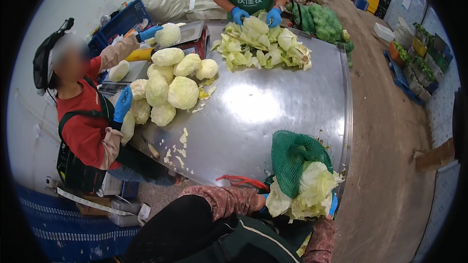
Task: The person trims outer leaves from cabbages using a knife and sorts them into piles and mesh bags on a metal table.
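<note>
A bundle of pale green cabbage leaves (314, 185) is at the near right edge of the metal table, between my two blue-gloved hands. My left hand (263, 208) is at its left side, mostly hidden by leaves and sleeve. Against its right side presses my right hand (334, 205), with only a strip of glove showing. Both hands hold the bundle from the sides, though most fingers are out of sight. A green mesh bag (292, 158) lies draped over the leaves' far left part. Just left of my left hand is a red strap-like strip (240, 180).
Trimmed cabbages (183, 92) are piled on the table's (243, 131) left, near a knife (152, 149) and leaf scraps. A co-worker at left touches a net-wrapped cabbage (168, 35) by a scale (192, 39). Another, opposite, handles loose leaves (263, 44). Crates (414, 58) stand far right.
</note>
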The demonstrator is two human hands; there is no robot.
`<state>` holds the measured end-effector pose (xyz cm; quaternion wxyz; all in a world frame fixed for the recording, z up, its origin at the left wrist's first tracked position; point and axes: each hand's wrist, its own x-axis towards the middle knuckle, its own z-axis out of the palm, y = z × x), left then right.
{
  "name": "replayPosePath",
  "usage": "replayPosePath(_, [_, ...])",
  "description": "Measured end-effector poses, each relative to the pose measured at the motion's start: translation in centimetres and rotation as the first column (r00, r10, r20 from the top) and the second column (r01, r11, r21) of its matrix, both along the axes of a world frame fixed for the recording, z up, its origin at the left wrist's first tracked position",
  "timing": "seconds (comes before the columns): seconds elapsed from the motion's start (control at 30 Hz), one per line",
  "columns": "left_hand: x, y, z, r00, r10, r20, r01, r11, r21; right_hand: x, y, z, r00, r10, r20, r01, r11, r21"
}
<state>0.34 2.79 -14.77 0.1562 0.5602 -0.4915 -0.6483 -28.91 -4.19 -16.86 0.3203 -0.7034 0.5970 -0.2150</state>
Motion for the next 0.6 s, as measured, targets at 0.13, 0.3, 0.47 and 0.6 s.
replayPosePath(0.13, [-1.0, 0.0, -0.1, 0.994, -0.038, 0.098, 0.044, 0.997, -0.062, -0.7, 1.2, 1.4, 0.998, -0.057, -0.018, 0.057, 0.998, 0.03])
replayPosePath(0.3, [0.4, -0.9, 0.8, 0.965, -0.115, 0.234, 0.155, 0.974, -0.163, 0.0, 4.1, 4.3, 0.983, -0.177, 0.05, 0.176, 0.984, 0.024])
replayPosePath(0.47, [8.2, -0.4, 5.8, 0.936, -0.081, 0.342, 0.164, 0.961, -0.221, 1.1, 7.3, 6.7, 0.876, -0.403, 0.265, 0.354, 0.91, 0.214])
replayPosePath(0.6, [12.6, 1.2, 12.3, 0.933, -0.2, 0.299, 0.244, 0.963, -0.115, -1.2, 10.0, 6.6, 0.644, -0.63, 0.433, 0.506, 0.776, 0.376])
